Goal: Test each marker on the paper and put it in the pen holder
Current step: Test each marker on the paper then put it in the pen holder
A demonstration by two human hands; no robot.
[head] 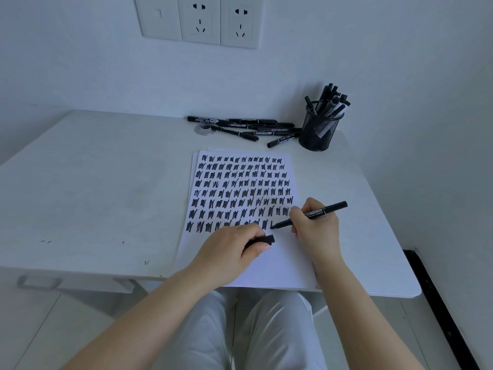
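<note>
Your right hand (316, 231) has a closed writing grip on an uncapped black marker (310, 214), pinched between thumb and fingers about halfway along the barrel. That marker lies at a shallow tilt, its rear end pointing up and to the right, its tip touching the paper (241, 209) at the end of the lowest row of scribbles, where a short fresh stroke stands. Your left hand (234, 252) rests on the lower part of the sheet with the fingers curled round the marker's black cap (264, 240), whose end sticks out past the thumb toward the right hand; the two hands are near each other but apart.

The paper is a small stack of white sheets on the white worktop (93, 188), the top sheet covered with eight rows of black test marks, its lower third blank. Beyond the sheet's far right corner stands a black mesh pen holder (318, 129), upright, with several black markers standing in it and leaning to the right. Just to its left a loose heap of capped markers (248, 128) lies flat on the worktop, mostly pointing left to right; one of them almost reaches the holder's base. A round grey cable grommet (205, 129) sits at the heap's left end. On the wall above are a switch and two sockets (198, 20).
</note>
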